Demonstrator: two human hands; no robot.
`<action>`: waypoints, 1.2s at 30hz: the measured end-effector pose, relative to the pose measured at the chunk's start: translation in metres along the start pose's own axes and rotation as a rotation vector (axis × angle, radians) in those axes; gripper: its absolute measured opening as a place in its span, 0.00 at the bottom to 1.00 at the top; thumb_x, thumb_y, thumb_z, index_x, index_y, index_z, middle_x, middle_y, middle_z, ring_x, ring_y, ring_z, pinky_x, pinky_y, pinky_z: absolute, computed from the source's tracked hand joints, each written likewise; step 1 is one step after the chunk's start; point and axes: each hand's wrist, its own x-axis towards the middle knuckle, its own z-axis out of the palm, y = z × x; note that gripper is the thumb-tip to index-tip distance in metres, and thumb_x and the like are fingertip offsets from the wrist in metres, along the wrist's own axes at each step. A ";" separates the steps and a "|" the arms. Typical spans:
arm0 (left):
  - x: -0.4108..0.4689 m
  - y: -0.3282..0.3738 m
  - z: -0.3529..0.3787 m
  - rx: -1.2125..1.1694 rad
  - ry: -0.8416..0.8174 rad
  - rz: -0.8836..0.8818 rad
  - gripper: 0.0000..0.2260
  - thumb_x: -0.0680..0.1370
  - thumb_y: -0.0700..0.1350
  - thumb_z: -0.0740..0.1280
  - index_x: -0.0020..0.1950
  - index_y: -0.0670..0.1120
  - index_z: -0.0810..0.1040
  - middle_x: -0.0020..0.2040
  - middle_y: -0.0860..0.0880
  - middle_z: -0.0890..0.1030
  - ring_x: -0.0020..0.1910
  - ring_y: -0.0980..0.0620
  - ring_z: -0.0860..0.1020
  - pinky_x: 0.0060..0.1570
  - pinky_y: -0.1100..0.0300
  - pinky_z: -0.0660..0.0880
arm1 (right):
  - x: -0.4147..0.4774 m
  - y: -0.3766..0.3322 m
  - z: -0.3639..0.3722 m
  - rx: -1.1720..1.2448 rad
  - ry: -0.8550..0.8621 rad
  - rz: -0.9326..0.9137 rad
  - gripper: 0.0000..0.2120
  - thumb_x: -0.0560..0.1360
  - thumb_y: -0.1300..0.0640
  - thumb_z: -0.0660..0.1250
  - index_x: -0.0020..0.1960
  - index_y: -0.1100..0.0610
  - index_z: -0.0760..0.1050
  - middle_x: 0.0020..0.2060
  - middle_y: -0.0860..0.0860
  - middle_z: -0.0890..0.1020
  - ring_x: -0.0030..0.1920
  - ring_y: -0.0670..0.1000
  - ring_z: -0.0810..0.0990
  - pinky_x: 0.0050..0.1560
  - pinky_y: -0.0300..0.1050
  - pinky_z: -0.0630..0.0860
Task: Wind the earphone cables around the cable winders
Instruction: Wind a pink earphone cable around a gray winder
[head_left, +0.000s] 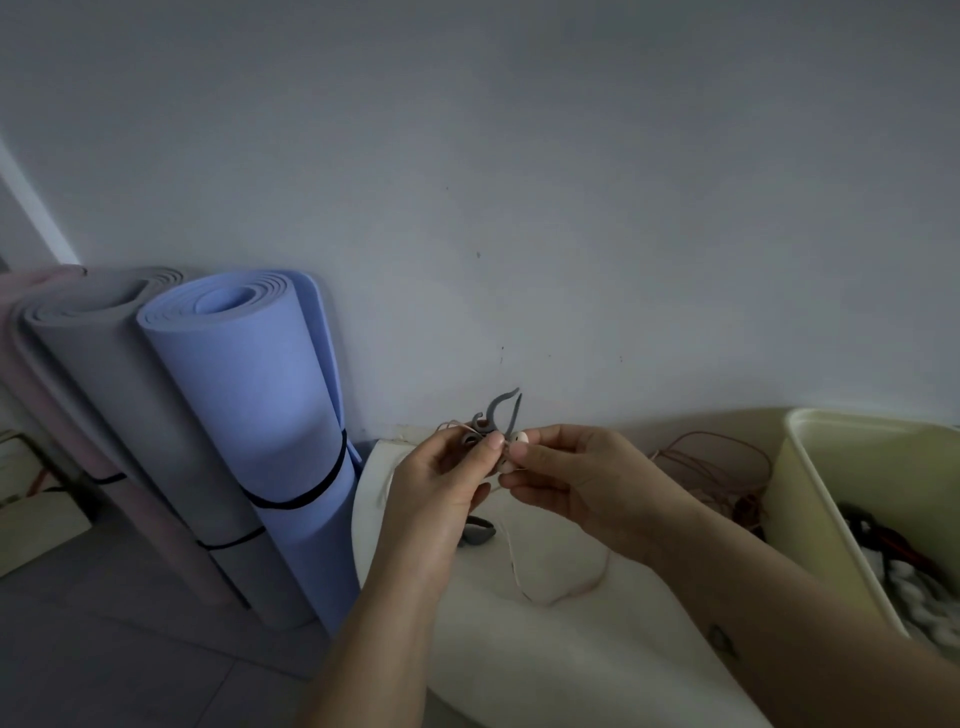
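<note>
Earphone cable (513, 561), thin and pale, hangs from between the 2 hands down to the white table (571, 665) and makes a loop there. In the head view, the left hand (441, 488) has its fingers and thumb curled on a grey cable winder (500, 413), and the curved tip of it stands up above the fingers. The right hand (571, 480) pinches the white earbuds (518, 440) between thumb and fingertips, just beside the winder. Both hands are raised above the table, near the wall. A 2nd grey winder (479, 532) lies on the table below the left hand. Farther right are a heap of reddish cables (727, 467) and a cream bin (810, 493). A blue rolled mat (249, 415) and a grey rolled mat (119, 395) stand at the left.
</note>
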 end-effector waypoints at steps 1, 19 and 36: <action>0.000 0.000 0.000 0.004 0.001 0.007 0.05 0.76 0.46 0.69 0.42 0.51 0.83 0.41 0.52 0.85 0.43 0.58 0.82 0.45 0.61 0.74 | 0.000 0.000 0.000 0.006 -0.003 0.007 0.03 0.73 0.64 0.67 0.43 0.61 0.79 0.36 0.56 0.83 0.37 0.48 0.83 0.40 0.37 0.80; -0.008 0.017 -0.008 0.192 -0.353 -0.052 0.05 0.75 0.39 0.70 0.49 0.43 0.81 0.42 0.48 0.86 0.42 0.53 0.84 0.49 0.61 0.80 | 0.004 -0.015 -0.028 -0.388 0.082 -0.279 0.11 0.77 0.50 0.62 0.57 0.49 0.78 0.57 0.43 0.81 0.61 0.44 0.76 0.65 0.49 0.70; -0.010 0.019 -0.012 0.292 -0.476 -0.020 0.17 0.65 0.45 0.75 0.50 0.42 0.77 0.43 0.44 0.85 0.42 0.50 0.84 0.51 0.57 0.80 | 0.013 -0.002 -0.026 -0.257 -0.258 -0.076 0.17 0.75 0.51 0.67 0.46 0.67 0.71 0.30 0.63 0.73 0.27 0.55 0.73 0.26 0.40 0.70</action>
